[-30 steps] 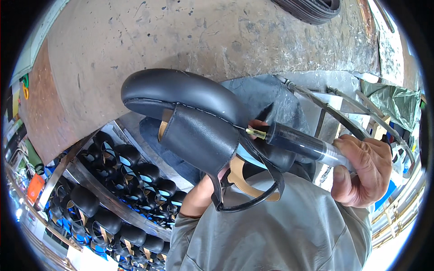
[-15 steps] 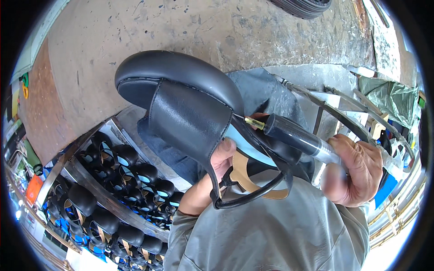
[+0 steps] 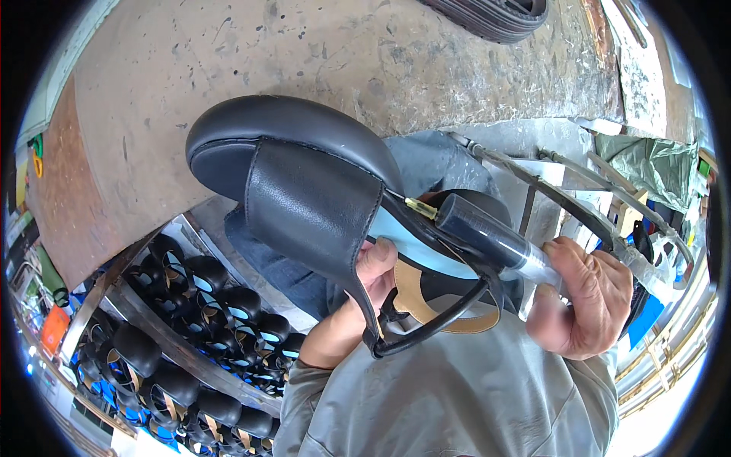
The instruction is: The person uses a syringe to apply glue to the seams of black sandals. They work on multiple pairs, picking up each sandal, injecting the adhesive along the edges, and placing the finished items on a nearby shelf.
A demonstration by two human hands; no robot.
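Observation:
A black leather shoe point(image 3: 304, 206) with a thick rounded edge, a wide front strap, a pale blue lining and a tan piece at the heel lies tilted on its side. My left hand point(image 3: 376, 266) grips it from below, the thumb against the lining beside the strap. My right hand point(image 3: 586, 297) is closed around a large syringe point(image 3: 487, 236) filled with something dark, its thumb blurred toward the rear end. From the yellow hub a thin needle reaches the seam where strap meets shoe edge. Most of the left fingers are behind the shoe.
A worn, stained workbench point(image 3: 152, 114) spans the far side, with a dark ridged sole point(image 3: 502, 19) on it. Black shoes point(image 3: 175, 381) fill a metal-framed rack at left. Metal rails point(image 3: 548, 190) run along the right, near a green sheet point(image 3: 659, 171).
The whole view has shifted slightly, with shoe, syringe and hands sitting a little lower and further left. The needle remains at the same seam; both grips are unchanged.

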